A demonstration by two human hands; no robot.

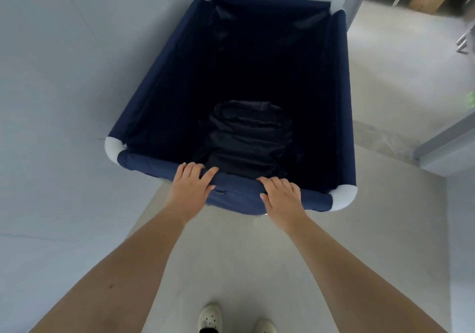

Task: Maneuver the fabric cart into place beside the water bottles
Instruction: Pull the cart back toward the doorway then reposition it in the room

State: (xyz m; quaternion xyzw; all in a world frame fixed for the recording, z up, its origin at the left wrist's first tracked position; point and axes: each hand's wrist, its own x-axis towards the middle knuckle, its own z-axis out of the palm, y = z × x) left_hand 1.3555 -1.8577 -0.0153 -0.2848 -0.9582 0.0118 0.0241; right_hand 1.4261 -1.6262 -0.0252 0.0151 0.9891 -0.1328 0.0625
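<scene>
The floor (372, 96) is pale grey and smooth, with a darker mottled band crossing it at the right. The navy fabric cart (144, 116) stands directly on it, its left side against a white wall. My two light shoes (210, 317) rest on it below me.
</scene>
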